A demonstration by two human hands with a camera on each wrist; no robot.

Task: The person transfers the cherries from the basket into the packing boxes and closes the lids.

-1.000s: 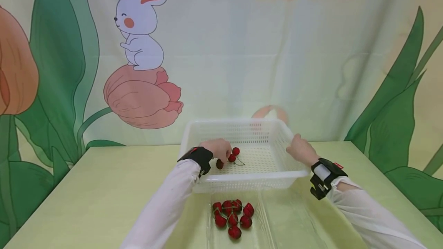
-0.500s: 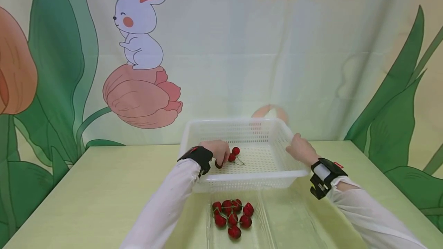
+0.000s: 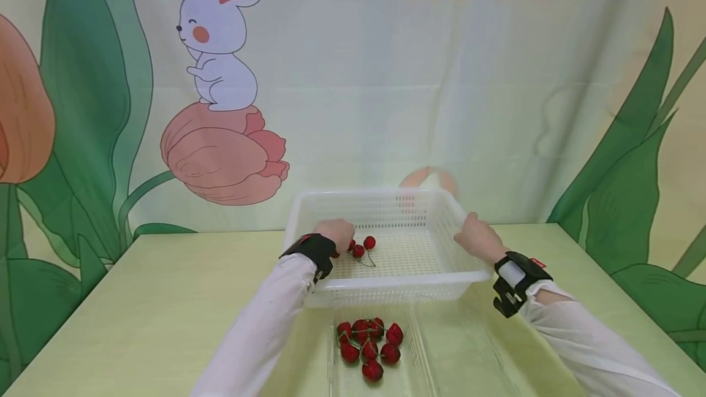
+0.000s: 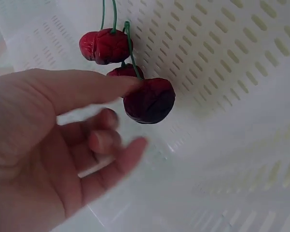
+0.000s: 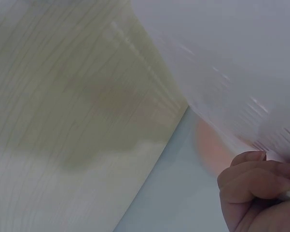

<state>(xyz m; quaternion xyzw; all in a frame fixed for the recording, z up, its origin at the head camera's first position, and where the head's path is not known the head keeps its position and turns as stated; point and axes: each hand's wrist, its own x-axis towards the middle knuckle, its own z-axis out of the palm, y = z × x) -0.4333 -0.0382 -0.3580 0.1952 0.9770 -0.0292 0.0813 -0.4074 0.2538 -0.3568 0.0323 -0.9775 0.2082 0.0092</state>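
In the head view my left hand reaches into a white perforated plastic basket, at its left side. The left wrist view shows its thumb against a dark red cherry, the other fingers loosely bent below. Close by lie other red cherries with thin green stems, partly behind the thumb. My right hand grips the basket's right rim; in the right wrist view its bent fingers hold the edge.
In front of the basket stands a clear plastic tray with a divider; several cherries lie in its left compartment. A printed curtain hangs behind the pale yellow table.
My left hand has shifted slightly left inside the basket, and the cherries beside it have moved left too. My right hand has stayed at the rim.
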